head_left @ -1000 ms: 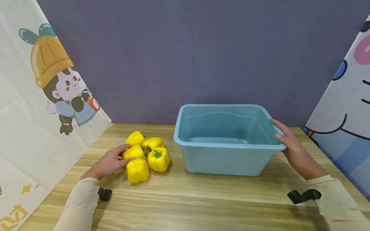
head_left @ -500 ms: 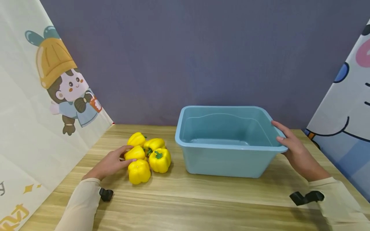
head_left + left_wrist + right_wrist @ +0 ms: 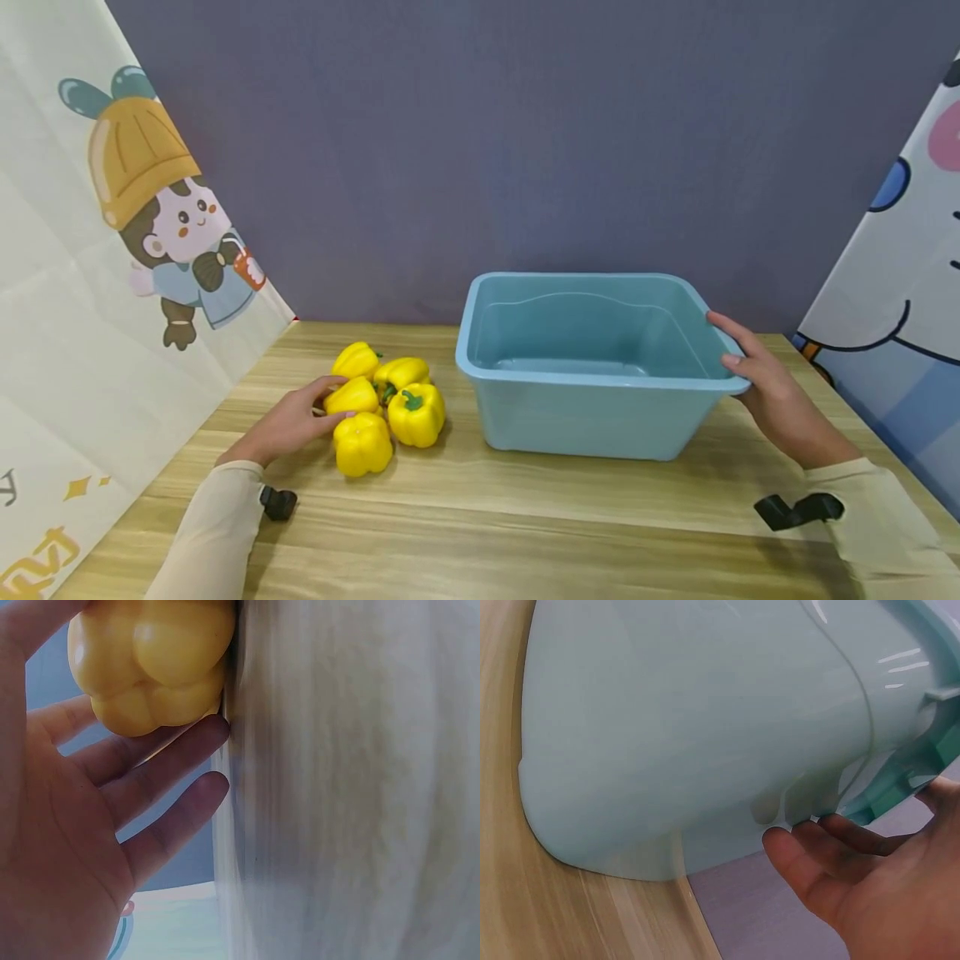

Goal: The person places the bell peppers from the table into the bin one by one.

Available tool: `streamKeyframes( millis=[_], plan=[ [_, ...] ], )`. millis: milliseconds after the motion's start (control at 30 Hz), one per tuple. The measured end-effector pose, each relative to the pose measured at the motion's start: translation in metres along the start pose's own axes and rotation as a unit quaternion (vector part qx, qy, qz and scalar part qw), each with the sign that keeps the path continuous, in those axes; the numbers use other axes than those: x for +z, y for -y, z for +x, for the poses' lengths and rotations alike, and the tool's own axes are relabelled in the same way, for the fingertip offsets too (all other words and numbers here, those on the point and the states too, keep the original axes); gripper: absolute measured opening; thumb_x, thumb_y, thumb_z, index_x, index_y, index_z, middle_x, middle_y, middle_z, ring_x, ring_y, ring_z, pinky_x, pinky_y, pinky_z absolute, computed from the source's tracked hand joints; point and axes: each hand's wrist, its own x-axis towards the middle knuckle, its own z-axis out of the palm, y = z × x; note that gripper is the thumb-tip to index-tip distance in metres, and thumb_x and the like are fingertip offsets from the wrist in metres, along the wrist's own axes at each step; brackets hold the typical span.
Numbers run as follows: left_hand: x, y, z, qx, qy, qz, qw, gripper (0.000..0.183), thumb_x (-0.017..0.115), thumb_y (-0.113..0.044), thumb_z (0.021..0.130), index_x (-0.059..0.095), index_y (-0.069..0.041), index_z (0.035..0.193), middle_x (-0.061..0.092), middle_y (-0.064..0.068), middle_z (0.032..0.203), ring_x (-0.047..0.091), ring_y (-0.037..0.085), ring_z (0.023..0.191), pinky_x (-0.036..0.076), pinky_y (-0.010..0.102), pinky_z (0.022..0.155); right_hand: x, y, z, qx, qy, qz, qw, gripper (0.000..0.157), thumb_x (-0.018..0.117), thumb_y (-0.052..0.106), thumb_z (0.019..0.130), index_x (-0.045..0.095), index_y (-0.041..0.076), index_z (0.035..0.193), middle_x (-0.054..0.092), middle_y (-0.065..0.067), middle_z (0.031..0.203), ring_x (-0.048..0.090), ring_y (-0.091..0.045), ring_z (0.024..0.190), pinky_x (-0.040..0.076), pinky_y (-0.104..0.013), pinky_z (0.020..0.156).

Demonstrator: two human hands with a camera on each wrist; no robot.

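Observation:
My left hand lies at the left of a cluster of several yellow bell peppers. Its thumb and fingers go round the left-middle bell pepper, which rests on its side. In the left wrist view that hand has its fingers against a yellow bell pepper, with two fingertips close to the tabletop. At the right, my right hand grips the end rim of a light blue plastic tub. The right wrist view shows its fingers curled under the rim, against the tub's outer wall.
Other yellow peppers sit close around: a front one, one with its green stem up, and two behind. The wooden table ends at a dark grey-blue wall panel. Printed cloths hang at both sides.
The head view has shifted slightly. Both hands, the peppers and the tub keep their places relative to one another.

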Motion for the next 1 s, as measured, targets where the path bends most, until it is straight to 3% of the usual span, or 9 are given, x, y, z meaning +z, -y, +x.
streamKeyframes(
  millis=[333, 1000],
  plan=[
    [-0.0003, -0.0029, -0.0009, 0.013, 0.0, 0.02, 0.9997, 0.066, 0.056, -0.056, 0.085, 0.041, -0.021, 0.14, 0.048, 0.008, 0.134, 0.051, 0.023, 0.108, 0.044, 0.041, 0.084, -0.0017, 0.0, -0.0003, -0.005, 0.003, 0.001, 1.0, 0.051, 0.026, 0.017, 0.102, 0.011, 0.024, 0.15, 0.013, -0.006, 0.147, 0.036, -0.016, 0.118, 0.04, -0.014, 0.08],
    [-0.0032, -0.0012, -0.0035, 0.014, -0.001, 0.025, 0.9996, 0.068, 0.061, -0.053, 0.083, 0.044, -0.014, 0.136, 0.054, 0.008, 0.123, 0.053, 0.023, 0.103, 0.045, 0.041, 0.084, 0.0073, 0.0079, -0.0086, 0.013, -0.017, -0.012, 1.0, 0.051, 0.028, 0.02, 0.101, 0.013, 0.026, 0.149, 0.016, -0.005, 0.145, 0.036, -0.018, 0.117, 0.039, -0.016, 0.079]
  ],
)
